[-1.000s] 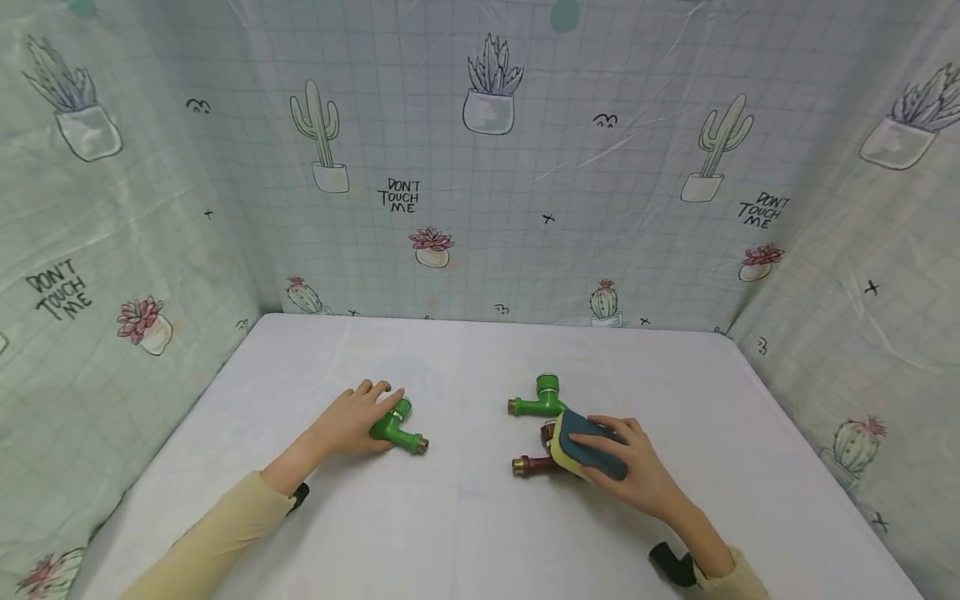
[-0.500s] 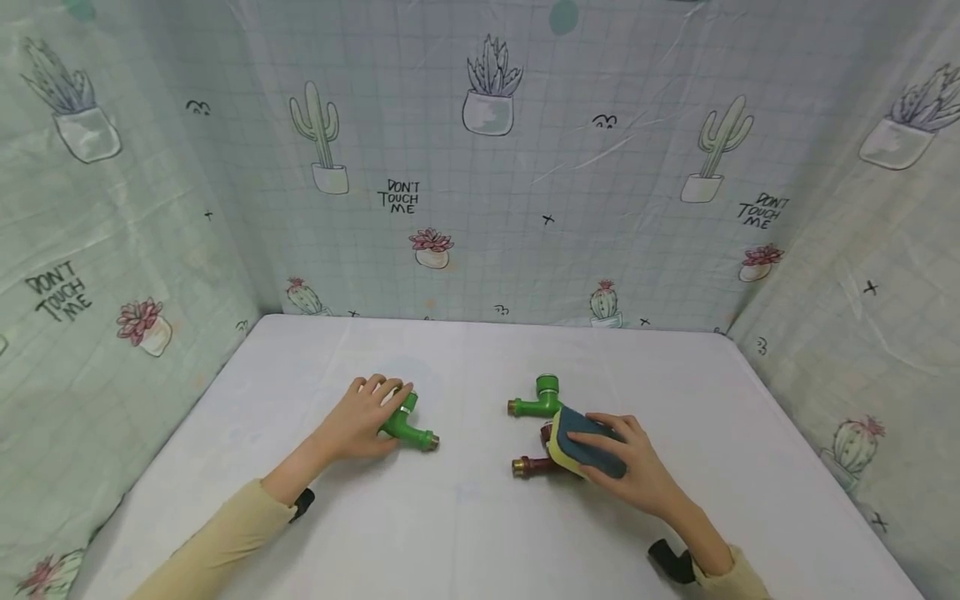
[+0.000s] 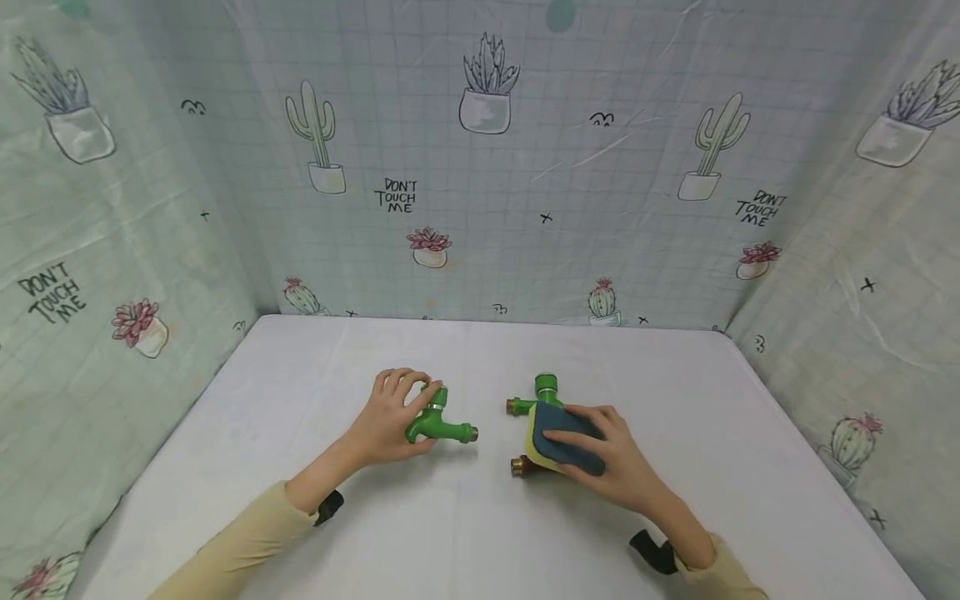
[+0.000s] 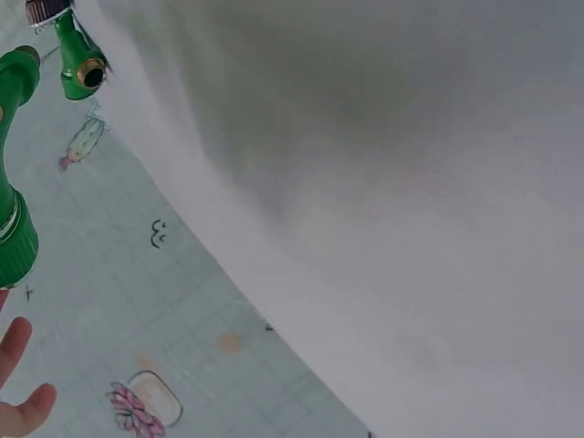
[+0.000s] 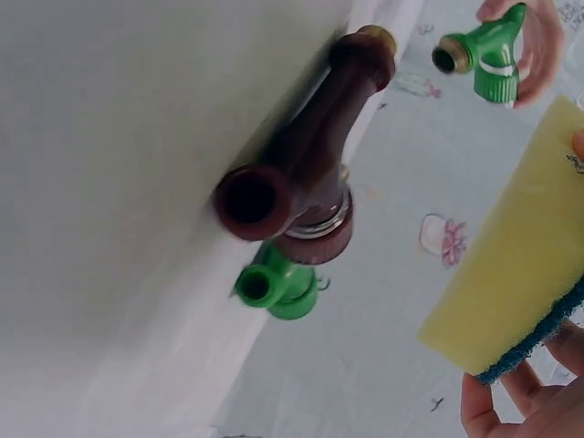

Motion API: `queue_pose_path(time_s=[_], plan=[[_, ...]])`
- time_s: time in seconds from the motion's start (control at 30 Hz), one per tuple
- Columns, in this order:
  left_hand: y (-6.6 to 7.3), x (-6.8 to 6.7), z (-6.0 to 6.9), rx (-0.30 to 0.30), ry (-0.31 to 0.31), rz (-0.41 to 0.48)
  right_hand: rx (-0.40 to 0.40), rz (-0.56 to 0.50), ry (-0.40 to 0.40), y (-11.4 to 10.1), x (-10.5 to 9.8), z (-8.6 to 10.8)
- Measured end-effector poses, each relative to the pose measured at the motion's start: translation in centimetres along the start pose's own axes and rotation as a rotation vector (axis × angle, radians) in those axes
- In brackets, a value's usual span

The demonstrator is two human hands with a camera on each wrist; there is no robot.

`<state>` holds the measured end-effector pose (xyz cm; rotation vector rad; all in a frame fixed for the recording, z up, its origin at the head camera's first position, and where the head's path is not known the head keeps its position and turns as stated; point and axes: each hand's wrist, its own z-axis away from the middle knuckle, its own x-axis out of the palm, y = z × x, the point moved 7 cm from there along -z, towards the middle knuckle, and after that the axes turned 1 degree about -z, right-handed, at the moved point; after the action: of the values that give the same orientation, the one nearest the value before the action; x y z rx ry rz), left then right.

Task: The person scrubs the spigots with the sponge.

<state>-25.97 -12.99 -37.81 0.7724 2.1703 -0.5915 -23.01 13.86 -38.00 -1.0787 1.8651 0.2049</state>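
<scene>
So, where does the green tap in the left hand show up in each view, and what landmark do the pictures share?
Head: the green tap is left of centre, below mid-height, in the left hand.
Left wrist: the green tap is at the left edge, partly cut off.
Right wrist: the green tap is at upper right, above the sponge.
Shared landmark: the white table.

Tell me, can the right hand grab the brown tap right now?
Probably not: the brown tap looks near, but the right hand grips the sponge, which hides most of the tap in the head view. It likely needs freeing first.
</scene>
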Motion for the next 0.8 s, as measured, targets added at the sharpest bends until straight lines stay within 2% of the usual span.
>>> queue_pose_path(time_s=[0.23, 0.57, 0.8], plan=[[1.8, -0.6, -1.4, 0.02, 0.04, 0.025, -0.064, 0.046, -0.025, -1.3, 0.3, -0.9], [3.3, -0.6, -2.0, 0.034, 0.078, 0.074, -0.155, 0.075, 0.019, -2.4, 0.6, -1.0], [4.7, -1.2, -2.7, 0.058, 0.128, 0.137, -0.192, 0.09, 0.039, -2.8, 0.6, -1.1]])
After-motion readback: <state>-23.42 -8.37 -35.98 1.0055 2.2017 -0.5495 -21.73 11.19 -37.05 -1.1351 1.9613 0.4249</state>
